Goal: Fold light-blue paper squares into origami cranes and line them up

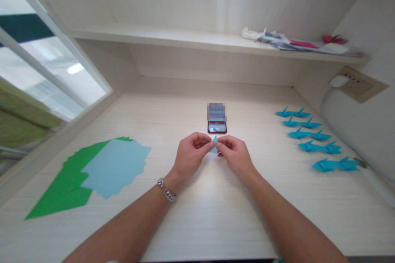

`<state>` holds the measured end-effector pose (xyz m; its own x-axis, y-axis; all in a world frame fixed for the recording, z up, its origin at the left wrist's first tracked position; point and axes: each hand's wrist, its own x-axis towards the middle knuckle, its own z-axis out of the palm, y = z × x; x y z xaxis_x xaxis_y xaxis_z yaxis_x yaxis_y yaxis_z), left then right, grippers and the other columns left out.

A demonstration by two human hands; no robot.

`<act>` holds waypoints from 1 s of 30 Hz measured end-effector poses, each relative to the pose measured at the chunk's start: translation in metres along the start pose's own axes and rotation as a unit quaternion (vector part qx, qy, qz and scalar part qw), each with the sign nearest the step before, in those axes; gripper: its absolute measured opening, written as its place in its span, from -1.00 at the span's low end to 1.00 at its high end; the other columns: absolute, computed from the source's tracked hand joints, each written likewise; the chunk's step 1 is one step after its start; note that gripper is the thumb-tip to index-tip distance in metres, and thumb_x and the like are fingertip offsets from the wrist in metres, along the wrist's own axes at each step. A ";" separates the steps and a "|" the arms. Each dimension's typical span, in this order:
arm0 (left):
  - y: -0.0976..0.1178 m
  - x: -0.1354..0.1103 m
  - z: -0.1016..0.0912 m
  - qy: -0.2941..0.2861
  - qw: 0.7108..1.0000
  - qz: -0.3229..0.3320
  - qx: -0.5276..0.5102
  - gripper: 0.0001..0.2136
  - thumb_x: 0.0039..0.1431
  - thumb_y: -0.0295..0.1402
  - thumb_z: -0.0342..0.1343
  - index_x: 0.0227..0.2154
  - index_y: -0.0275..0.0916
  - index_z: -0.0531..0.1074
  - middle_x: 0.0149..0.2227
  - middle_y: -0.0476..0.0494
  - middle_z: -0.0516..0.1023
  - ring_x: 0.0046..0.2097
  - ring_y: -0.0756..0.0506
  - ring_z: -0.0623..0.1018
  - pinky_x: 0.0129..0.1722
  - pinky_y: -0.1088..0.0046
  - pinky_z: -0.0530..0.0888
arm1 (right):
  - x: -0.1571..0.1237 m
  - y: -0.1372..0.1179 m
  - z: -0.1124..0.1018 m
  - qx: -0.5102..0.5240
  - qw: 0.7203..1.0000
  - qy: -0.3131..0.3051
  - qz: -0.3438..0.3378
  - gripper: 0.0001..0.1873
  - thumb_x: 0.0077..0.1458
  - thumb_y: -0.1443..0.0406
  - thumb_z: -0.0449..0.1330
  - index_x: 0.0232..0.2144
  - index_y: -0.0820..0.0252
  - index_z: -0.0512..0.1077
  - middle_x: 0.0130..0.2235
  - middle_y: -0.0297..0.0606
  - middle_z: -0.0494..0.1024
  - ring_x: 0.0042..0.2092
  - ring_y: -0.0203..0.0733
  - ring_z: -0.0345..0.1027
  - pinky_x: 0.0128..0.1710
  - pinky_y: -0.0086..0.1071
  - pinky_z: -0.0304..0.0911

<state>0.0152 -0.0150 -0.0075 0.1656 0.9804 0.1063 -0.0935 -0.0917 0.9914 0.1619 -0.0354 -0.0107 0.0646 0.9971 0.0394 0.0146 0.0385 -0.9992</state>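
Between my two hands is a small piece of folded light-blue paper [215, 144], held up just in front of a phone. My left hand [194, 150], with a chain bracelet at its wrist, pinches the paper's left side between thumb and fingers. On the right side my right hand [236, 152] pinches it in the same way. The fingertips hide part of the paper, so its folds are hard to make out. Just beyond the hands lies the phone [217, 126], its screen lit and partly blurred out.
Sheets of light-blue paper [115, 168] overlap green paper sheets [58, 193] at the left. Several rows of folded blue paper cranes [319, 147] stand at the right. Behind is a shelf [185, 39] with papers [286, 43]; a plug [339, 81] sits in the wall socket.
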 end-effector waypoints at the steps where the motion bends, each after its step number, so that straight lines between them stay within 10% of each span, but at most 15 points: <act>1: -0.001 0.000 0.000 -0.001 1.000 0.002 -0.007 -0.80 -0.09 -0.37 0.31 -0.40 -0.31 0.45 -0.42 -0.08 0.54 -0.36 0.00 0.52 -0.30 0.49 0.45 | 0.000 0.000 0.001 0.003 1.000 0.004 0.003 -0.77 -0.07 0.19 0.26 -0.38 0.25 0.49 -0.45 -0.27 0.51 -0.44 -0.26 0.34 -0.43 -0.39 0.29; 15: 0.003 -0.007 0.005 -0.030 0.999 0.025 -0.005 -0.81 -0.04 -0.41 0.28 -0.37 -0.29 0.39 -0.43 -0.05 0.51 -0.37 0.01 0.52 -0.34 0.51 0.46 | -0.003 -0.013 0.000 0.113 0.991 0.002 0.073 -0.76 -0.15 0.15 0.31 -0.55 0.21 0.43 -0.55 -0.39 0.40 -0.50 -0.34 0.24 -0.47 -0.43 0.20; 30: 0.003 0.001 -0.003 -0.091 0.977 -0.133 -0.140 -0.69 -0.13 -0.36 0.34 -0.27 -0.33 0.51 -0.36 -0.17 0.58 -0.35 -0.04 0.54 -0.28 0.41 0.43 | 0.001 -0.013 -0.007 0.072 0.997 0.004 0.006 -0.67 -0.15 0.13 0.32 -0.33 0.20 0.47 -0.44 -0.29 0.51 -0.45 -0.30 0.33 -0.49 -0.43 0.29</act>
<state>0.0121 -0.0141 -0.0046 0.3897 0.9138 -0.1150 -0.2836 0.2378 0.9290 0.1689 -0.0357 0.0020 0.0719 0.9971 0.0268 -0.1303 0.0361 -0.9908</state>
